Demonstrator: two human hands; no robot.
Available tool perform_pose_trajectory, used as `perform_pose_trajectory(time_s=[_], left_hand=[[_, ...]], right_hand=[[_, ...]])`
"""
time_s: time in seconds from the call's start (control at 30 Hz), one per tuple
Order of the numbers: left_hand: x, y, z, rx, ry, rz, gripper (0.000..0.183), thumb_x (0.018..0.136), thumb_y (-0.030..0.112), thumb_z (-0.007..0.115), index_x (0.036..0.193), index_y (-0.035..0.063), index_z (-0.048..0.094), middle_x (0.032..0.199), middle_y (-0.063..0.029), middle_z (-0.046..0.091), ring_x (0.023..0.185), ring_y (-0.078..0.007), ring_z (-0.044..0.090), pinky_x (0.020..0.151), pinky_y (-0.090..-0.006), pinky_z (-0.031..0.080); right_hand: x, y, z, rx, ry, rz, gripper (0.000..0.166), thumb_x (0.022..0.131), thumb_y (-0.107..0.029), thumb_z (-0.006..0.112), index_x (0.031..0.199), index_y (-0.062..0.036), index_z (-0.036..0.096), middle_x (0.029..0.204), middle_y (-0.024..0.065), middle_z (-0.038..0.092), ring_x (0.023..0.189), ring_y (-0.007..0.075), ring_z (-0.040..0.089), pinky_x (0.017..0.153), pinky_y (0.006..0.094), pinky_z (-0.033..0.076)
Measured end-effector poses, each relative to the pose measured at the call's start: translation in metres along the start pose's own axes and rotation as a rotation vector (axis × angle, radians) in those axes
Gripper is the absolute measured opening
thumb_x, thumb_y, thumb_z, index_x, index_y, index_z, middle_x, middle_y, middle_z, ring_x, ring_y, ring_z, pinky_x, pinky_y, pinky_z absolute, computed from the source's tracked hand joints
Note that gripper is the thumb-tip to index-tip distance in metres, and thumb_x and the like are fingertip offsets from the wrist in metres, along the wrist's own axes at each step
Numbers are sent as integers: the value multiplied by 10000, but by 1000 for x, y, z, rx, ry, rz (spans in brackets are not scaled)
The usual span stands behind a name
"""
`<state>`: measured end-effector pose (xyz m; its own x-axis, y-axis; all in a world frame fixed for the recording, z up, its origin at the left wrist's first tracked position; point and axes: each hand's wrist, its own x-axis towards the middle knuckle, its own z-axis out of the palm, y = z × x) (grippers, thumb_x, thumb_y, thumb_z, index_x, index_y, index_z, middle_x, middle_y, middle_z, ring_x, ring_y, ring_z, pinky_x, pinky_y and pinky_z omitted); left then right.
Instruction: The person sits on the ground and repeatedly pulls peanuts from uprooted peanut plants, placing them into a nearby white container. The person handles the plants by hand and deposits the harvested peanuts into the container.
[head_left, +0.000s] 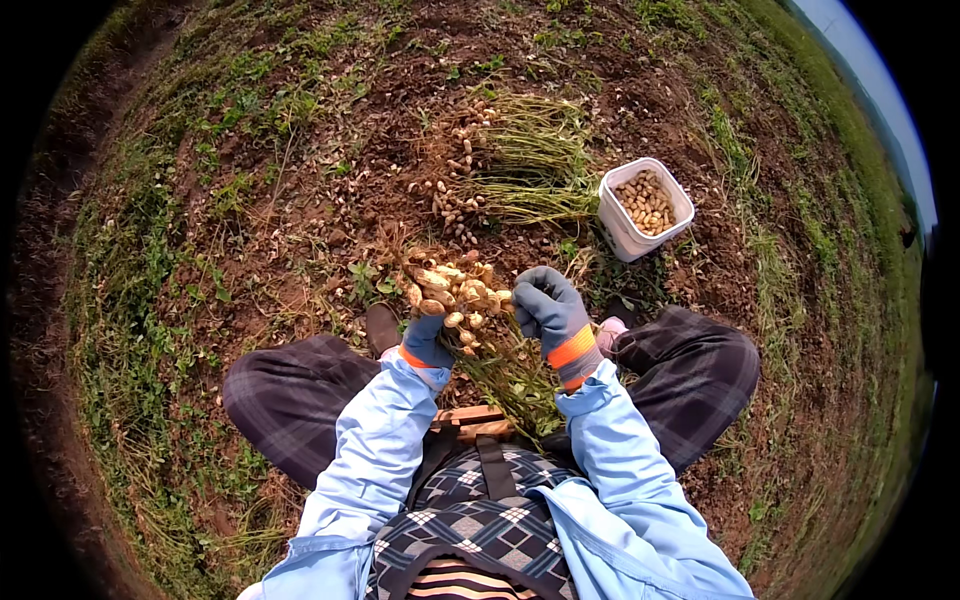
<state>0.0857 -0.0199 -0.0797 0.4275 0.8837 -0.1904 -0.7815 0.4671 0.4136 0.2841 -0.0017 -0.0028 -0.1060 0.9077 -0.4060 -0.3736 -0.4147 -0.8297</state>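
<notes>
My left hand (427, 343), in a grey-blue work glove with an orange cuff, grips an uprooted peanut plant (517, 379) just below its cluster of pods (450, 289). The roots point away from me, and the leafy stems hang back between my legs. At the cluster's right edge, my right hand (551, 309), gloved alike, has its fingertips closed on a peanut pod (505, 298). Most of the left hand's fingers are hidden behind the pods.
Ahead lie harvested peanut plants (532, 161), pods to the left. To their right a white plastic bucket (626, 241) holds loose peanuts (643, 202). Beneath me is a wooden stool (472, 424). Brown soil (337, 240) with weeds surrounds everything.
</notes>
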Motion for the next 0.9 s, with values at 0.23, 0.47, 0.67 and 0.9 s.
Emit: perform_pose_trajectory(time_s=[0.23, 0.47, 0.67, 0.9], left_hand=[[0, 3, 10, 67, -33, 49, 705, 680, 299, 745, 1258, 81, 407, 1140, -86, 549, 974, -216, 574, 715, -324, 534], [-5, 8, 21, 60, -74, 54, 464, 781, 221, 625, 1184, 54, 466, 1067, -94, 584, 883, -239, 606, 748, -375, 525], [0, 6, 39, 155, 105, 171, 262, 804, 189, 620, 1018, 50, 564, 856, -82, 615, 758, -229, 621, 596, -346, 537], [13, 14, 29, 268, 164, 175, 450, 779, 216, 664, 1142, 15, 490, 1009, -200, 590, 780, -229, 606, 627, -296, 522]], right_hand=[[-5, 9, 17, -610, -125, -390, 304, 723, -199, 670, 958, -30, 577, 865, 65, 564, 812, 168, 545, 753, 265, 434], [-13, 16, 26, -776, -21, -372, 228, 733, -224, 635, 803, -21, 560, 729, 120, 568, 656, 247, 558, 609, 336, 447], [-16, 26, 23, -718, -97, -176, 232, 757, -229, 614, 786, -5, 560, 657, 97, 561, 603, 150, 517, 585, 297, 433], [-55, 47, 33, -695, -441, -205, 172, 791, -169, 580, 846, -6, 569, 686, 3, 559, 631, 80, 514, 580, 230, 426]])
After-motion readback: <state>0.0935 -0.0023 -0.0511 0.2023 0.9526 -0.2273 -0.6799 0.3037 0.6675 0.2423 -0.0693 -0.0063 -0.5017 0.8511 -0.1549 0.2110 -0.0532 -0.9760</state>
